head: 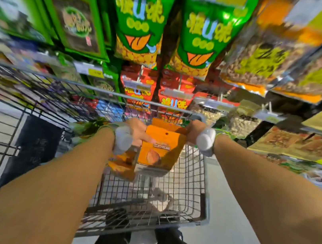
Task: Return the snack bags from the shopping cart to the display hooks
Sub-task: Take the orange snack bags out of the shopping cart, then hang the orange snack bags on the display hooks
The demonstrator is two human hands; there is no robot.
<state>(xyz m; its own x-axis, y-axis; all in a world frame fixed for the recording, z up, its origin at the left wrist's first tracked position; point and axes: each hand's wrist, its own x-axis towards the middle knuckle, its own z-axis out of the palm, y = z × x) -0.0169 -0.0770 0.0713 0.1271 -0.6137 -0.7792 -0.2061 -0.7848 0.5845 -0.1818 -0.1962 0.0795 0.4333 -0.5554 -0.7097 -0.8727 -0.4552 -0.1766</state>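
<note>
Together, both hands (138, 129) (194, 130) grip an orange snack bag (160, 149) above the cart's rim (207, 191).

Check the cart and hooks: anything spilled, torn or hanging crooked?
Nothing stands out. Both hands, left hand and right hand, hold an orange snack bag above the shopping cart. The green bags hang on the display, though the frame is blurred.

Large yellow characters with a blue "U" between them printed on two green snack bags (140, 20) hanging above the shopping cart (204, 207); same "U" lettering on red bags (174, 103) just behind its far rim; other print too blurred to read
</note>
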